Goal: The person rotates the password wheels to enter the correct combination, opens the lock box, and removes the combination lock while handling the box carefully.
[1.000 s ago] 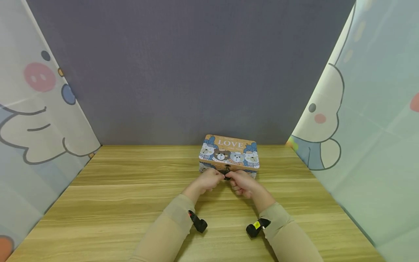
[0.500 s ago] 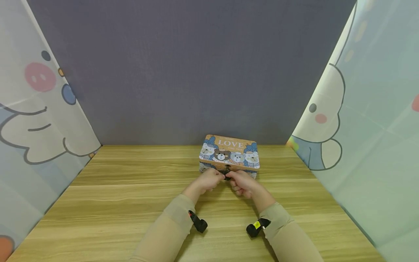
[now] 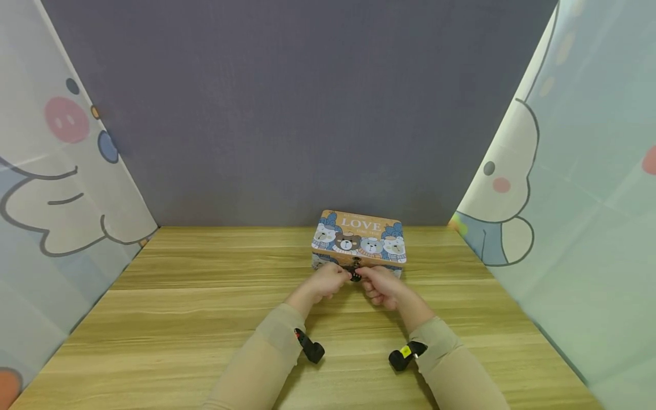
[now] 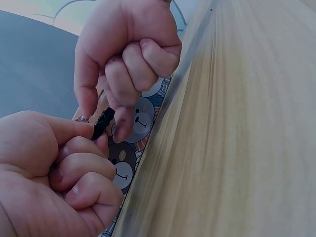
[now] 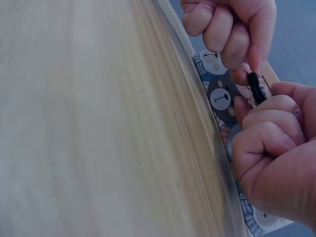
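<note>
A small black combination padlock (image 3: 355, 277) hangs at the metal clasp (image 3: 356, 261) on the front of a closed tin box (image 3: 359, 221) with bears and the word LOVE on its lid. My left hand (image 3: 327, 281) pinches one end of the padlock between thumb and forefinger, other fingers curled in. From the opposite side, the thumb and forefinger of my right hand (image 3: 381, 286) straddle the padlock. In the left wrist view the ridged edge of the padlock (image 4: 103, 123) shows between the hands. The right wrist view has the padlock (image 5: 256, 89) partly covered by fingers.
The box stands toward the back of a wood-grain table (image 3: 215, 285), close to a dark grey back panel (image 3: 307, 114). Printed cartoon sheets (image 3: 569, 171) flank the table on both sides. A small black camera sits on each wrist.
My right hand has shifted slightly to the right, uncovering more of the padlock's face with pale marks. The left hand and the box have stayed in place.
</note>
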Tool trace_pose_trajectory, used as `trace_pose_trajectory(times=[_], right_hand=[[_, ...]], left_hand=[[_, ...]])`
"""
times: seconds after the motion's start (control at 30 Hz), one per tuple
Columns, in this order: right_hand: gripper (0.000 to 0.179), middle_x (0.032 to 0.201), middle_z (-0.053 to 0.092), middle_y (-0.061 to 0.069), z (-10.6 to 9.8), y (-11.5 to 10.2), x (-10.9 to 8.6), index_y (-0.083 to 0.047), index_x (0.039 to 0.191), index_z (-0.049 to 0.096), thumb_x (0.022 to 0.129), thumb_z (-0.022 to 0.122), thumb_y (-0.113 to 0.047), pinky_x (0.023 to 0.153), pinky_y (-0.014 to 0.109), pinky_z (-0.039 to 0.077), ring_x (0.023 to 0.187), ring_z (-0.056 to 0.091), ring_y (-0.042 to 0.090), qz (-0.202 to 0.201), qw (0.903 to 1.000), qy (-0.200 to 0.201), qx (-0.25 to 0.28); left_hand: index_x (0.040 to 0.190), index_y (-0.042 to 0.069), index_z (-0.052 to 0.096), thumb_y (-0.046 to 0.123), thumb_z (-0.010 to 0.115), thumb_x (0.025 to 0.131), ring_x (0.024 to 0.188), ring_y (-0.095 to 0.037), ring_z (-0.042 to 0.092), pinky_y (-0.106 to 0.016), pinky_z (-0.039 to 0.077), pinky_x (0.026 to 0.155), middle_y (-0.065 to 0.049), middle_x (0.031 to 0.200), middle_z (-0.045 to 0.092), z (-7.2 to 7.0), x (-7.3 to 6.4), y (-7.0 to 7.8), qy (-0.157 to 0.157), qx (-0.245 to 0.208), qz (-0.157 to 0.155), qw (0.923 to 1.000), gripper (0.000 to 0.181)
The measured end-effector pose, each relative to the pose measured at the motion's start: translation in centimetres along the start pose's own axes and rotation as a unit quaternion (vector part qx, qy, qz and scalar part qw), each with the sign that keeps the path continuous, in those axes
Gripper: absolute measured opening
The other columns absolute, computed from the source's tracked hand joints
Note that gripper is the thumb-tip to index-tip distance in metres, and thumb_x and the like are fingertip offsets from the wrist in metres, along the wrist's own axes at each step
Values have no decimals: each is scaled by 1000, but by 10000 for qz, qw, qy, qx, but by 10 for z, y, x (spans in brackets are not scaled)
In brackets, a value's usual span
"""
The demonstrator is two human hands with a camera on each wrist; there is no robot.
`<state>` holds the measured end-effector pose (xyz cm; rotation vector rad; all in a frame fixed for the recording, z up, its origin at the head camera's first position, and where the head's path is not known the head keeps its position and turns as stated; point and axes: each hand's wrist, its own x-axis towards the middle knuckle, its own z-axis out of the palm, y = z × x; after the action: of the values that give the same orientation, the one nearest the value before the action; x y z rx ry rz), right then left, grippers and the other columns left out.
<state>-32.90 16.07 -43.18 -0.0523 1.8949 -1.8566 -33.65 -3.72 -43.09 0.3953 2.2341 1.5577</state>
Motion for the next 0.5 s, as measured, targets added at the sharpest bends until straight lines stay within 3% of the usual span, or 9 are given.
trace_pose_trajectory(times=[0.1, 0.3, 0.5], right_hand=[[28, 56, 29, -6, -3, -1, -3, -7, 89, 58, 106, 51, -27, 41, 21, 19, 43, 20, 6, 10, 10000, -3, 67], [35, 55, 31, -7, -12, 0, -11, 1, 117, 65, 105, 53, -28, 41, 21, 20, 43, 21, 5, 44, 9999, 109, -71], [42, 56, 31, -8, -20, 3, -15, 7, 127, 58, 105, 53, -27, 42, 22, 21, 43, 20, 5, 49, 9998, 118, -161]], left_hand=[[100, -8, 67, 15, 51, 106, 40, -9, 18, -26, 22, 41, 5, 52, 29, 0, 0, 0, 45, -3, 4, 10000, 29], [116, -4, 70, 15, 52, 105, 39, -8, 20, -25, 24, 41, 5, 52, 31, -1, -1, 0, 122, -7, -51, 9999, 27], [125, -4, 67, 16, 52, 107, 39, -8, 19, -26, 24, 41, 5, 51, 30, -2, -1, 0, 91, 2, -77, 9999, 31]])
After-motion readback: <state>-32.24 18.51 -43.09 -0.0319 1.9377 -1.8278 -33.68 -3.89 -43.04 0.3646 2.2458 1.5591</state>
